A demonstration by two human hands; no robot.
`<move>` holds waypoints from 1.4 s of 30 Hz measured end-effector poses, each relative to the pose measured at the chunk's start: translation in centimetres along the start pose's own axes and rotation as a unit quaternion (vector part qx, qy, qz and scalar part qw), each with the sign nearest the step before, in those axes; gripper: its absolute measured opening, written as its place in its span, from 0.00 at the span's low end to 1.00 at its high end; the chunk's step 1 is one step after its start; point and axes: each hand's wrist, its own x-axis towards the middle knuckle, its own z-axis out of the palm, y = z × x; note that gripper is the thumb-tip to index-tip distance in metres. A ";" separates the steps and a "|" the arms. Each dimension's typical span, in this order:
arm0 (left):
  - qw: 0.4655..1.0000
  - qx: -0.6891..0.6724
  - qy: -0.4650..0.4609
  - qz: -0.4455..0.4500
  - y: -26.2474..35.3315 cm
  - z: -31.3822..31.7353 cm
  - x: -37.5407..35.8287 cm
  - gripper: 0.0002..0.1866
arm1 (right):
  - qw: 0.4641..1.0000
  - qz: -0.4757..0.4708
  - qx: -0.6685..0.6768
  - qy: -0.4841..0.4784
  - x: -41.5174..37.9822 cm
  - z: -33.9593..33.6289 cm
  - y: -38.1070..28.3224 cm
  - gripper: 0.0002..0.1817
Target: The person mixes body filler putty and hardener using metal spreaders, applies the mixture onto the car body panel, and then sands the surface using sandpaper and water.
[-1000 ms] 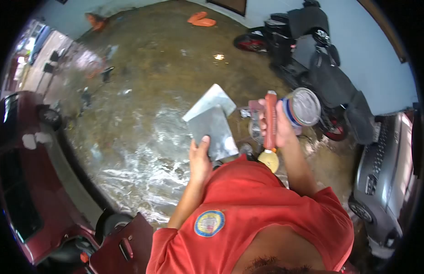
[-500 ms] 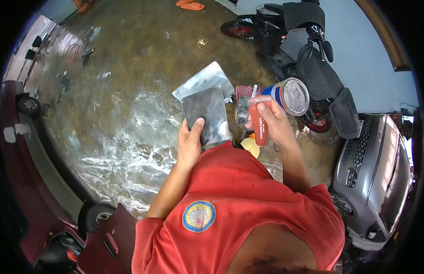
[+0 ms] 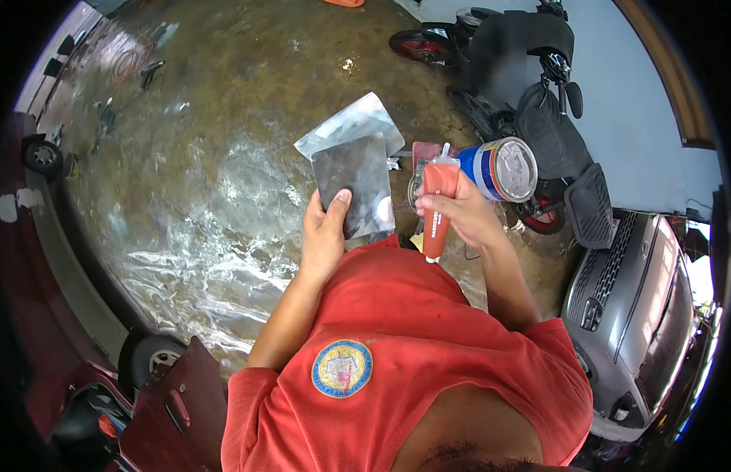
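Observation:
My left hand grips a dark rectangular plate, its thumb on the top face. Behind that plate's upper edge a pale, translucent sheet sticks out. My right hand is closed around a red-brown tube with white lettering, thumb across its front, the tube's narrow end pointing towards my shirt. Just beyond the right hand is a blue and white can with a grey-smeared round lid. A reddish flat item shows partly behind the tube.
A black motorcycle stands by the wall at the upper right. At the right is a grey car. A dark red car body and a detached-looking red panel are at the left. Beyond the hands lies a stained floor.
The tube has turned so its lettered face shows more, and my right hand's fingers have shifted on it. My left hand has tilted the dark plate slightly. The whole view has shifted a little.

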 end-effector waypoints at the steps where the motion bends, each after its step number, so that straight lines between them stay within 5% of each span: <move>1: 1.000 -0.013 0.003 0.001 0.0 -0.1 0.1 0.16 | 1.000 0.010 0.010 -0.012 0.0 0.1 0.1 0.18; 10: 0.999 0.031 -0.005 -0.005 0.7 -0.5 -0.2 0.17 | 0.998 0.034 -0.038 -0.038 -0.1 0.9 -1.0 0.14; 22: 0.993 0.089 -0.078 0.006 1.2 -0.4 -0.5 0.17 | 0.947 0.014 -0.310 -0.078 -1.6 2.9 -4.2 0.14; 42: 0.985 0.117 -0.114 0.054 1.6 -0.6 -1.2 0.18 | 0.922 0.023 -0.368 -0.122 -1.9 3.5 -5.3 0.16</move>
